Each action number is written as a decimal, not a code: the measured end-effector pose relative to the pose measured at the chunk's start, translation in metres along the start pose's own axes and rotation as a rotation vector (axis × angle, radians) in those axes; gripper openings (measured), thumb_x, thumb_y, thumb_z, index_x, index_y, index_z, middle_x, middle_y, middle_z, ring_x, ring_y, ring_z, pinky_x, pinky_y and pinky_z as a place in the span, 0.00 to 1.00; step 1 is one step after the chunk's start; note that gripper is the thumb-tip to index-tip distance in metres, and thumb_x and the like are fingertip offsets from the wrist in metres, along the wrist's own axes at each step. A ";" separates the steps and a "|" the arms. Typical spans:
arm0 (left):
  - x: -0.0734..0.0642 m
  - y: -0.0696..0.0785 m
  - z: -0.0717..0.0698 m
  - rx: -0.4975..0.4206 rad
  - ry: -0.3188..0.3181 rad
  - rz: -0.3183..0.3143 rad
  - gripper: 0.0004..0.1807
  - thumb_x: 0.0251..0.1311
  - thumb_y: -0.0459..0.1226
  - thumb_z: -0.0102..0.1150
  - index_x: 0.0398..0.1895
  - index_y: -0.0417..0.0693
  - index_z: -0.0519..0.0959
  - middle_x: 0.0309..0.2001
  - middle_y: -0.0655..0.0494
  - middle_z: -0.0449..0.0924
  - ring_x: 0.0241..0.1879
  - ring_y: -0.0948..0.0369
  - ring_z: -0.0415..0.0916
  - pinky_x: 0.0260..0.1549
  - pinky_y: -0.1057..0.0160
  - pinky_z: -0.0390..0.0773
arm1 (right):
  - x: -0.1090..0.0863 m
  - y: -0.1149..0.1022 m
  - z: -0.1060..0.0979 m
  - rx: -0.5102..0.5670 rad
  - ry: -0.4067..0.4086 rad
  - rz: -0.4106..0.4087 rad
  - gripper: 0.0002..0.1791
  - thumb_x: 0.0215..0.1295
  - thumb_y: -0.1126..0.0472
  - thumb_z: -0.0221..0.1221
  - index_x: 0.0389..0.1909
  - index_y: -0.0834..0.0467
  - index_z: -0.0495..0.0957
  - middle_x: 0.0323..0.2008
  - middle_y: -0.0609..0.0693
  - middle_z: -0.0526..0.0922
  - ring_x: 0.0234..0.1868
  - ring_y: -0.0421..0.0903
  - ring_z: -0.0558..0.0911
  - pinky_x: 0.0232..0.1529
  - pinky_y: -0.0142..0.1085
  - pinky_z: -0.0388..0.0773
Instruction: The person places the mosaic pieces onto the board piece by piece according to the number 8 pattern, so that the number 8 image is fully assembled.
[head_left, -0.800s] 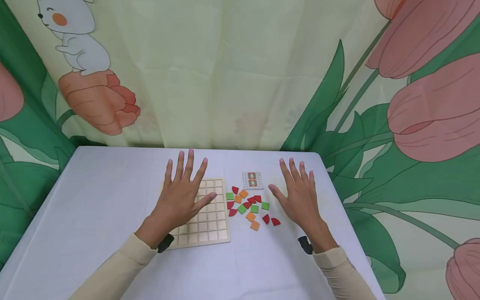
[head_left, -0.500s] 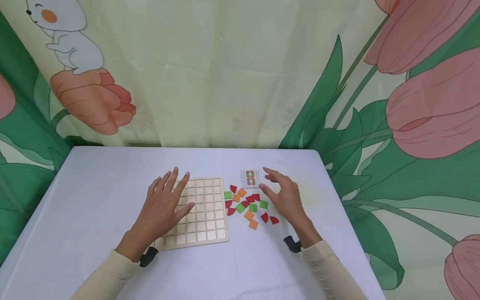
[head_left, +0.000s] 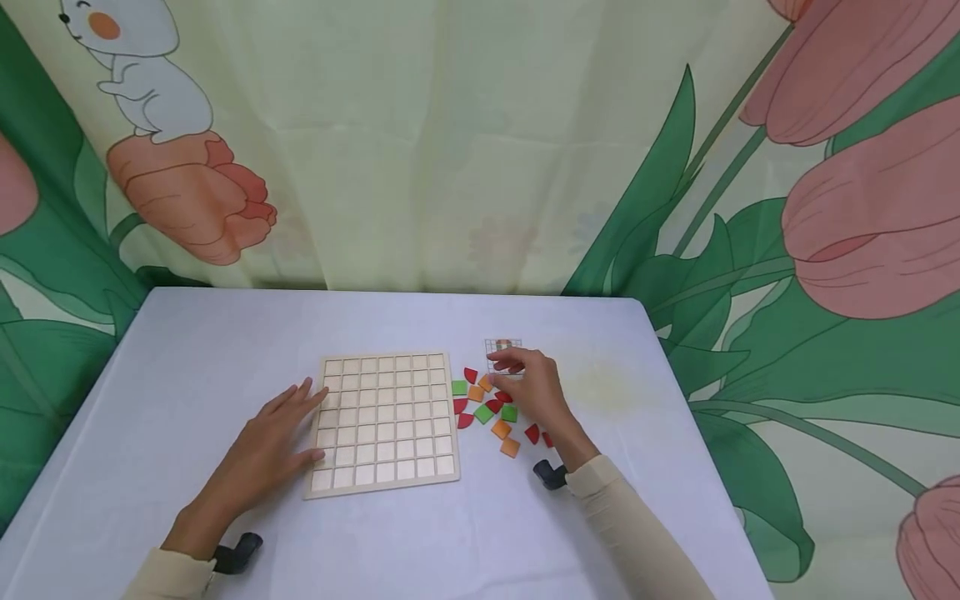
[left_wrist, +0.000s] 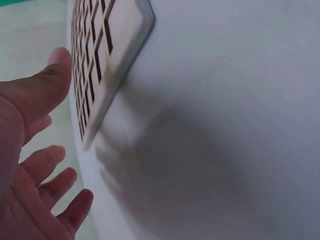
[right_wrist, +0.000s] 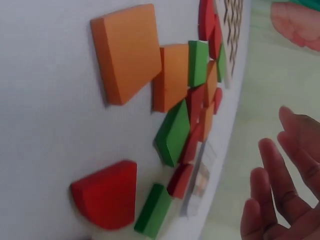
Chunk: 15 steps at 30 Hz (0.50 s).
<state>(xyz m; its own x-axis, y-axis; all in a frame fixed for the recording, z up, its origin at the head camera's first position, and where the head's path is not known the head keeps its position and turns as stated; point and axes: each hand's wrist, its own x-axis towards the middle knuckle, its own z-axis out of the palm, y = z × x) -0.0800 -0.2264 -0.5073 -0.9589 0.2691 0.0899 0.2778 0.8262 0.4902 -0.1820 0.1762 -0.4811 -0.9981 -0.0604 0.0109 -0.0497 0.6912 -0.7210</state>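
Note:
A pale wooden board [head_left: 386, 427] with a grid of square recesses lies on the table. My left hand [head_left: 258, 450] is at its left edge, fingers spread and holding nothing; in the left wrist view thumb and fingers are apart beside the board's corner. To the board's right lie flat orange squares [head_left: 501, 429], green squares [head_left: 483, 413] and red quarter-circles [head_left: 465, 421]. Above them hovers my right hand [head_left: 536, 387], fingers loosely bent with nothing between them in the right wrist view. It partly hides a small printed card [head_left: 492, 345] and some pieces.
A white cloth covers the table [head_left: 180, 358]. Behind it hangs a curtain [head_left: 442, 150] printed with tulips and a white animal. In the right wrist view, an orange square [right_wrist: 127, 55] and a red quarter-circle [right_wrist: 107, 197] lie closest to the camera.
Both hands have come down from a raised, spread pose. The left moved off the board toward its left edge; the right moved left over the pieces and card, its fingers bending.

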 end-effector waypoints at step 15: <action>0.002 -0.017 0.005 -0.128 0.074 -0.087 0.51 0.44 0.36 0.87 0.76 0.52 0.73 0.57 0.49 0.84 0.49 0.55 0.77 0.45 0.59 0.78 | 0.026 -0.008 0.030 -0.169 -0.118 0.072 0.14 0.64 0.56 0.75 0.51 0.49 0.90 0.40 0.46 0.87 0.43 0.46 0.81 0.42 0.37 0.79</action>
<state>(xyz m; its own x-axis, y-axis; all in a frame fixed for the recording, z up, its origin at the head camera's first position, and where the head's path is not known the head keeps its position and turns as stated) -0.0863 -0.2376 -0.5195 -0.9819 0.1583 0.1039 0.1888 0.7735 0.6050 -0.2069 0.1478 -0.4960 -0.9887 -0.0837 -0.1245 0.0061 0.8070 -0.5906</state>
